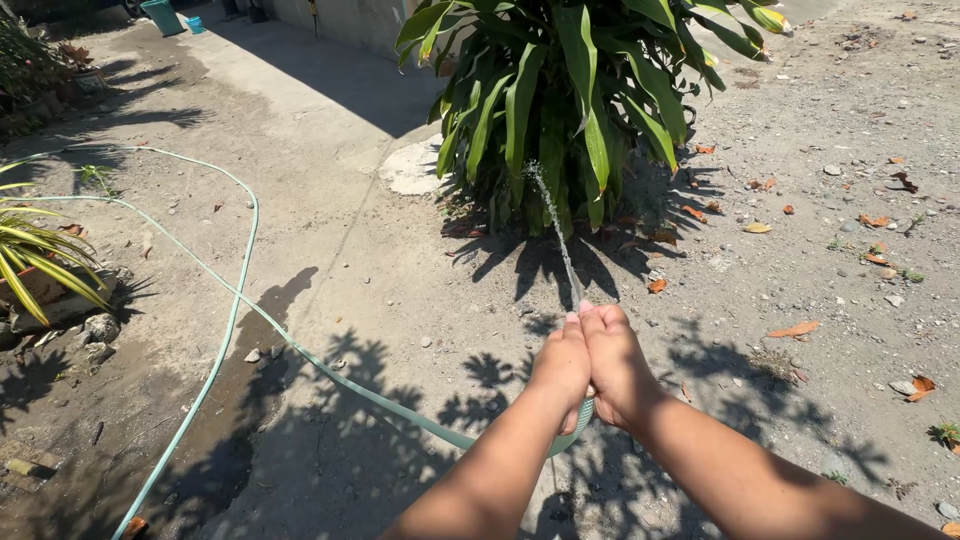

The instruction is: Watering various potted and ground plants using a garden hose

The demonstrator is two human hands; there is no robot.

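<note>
- Left hand (562,362) and right hand (617,362) are pressed together, both closed tight around the end of one hose (236,300); thumbs sit over the nozzle end.
- A thin water jet (553,225) shoots up and away from between the thumbs toward the plant (560,90) straight ahead of the hands.
- The pale green hose drops below the hands, runs off to their left across the ground, and loops back far left in two runs.
- Containers: one teal bin (161,15) and one smaller blue tub (194,24) stand far ahead and to the left, just beside each other; what they hold cannot be told.
- Ground (820,260): bare, sunlit dirt and gravel outdoors, with a paler concrete strip ahead left; a dark wet patch lies left of the hands along the hose.
- Dry orange leaves (795,329) and small stones are scattered to the right of the hands.
- One striped plant (35,255) sits far left, by a few rocks (98,328).
</note>
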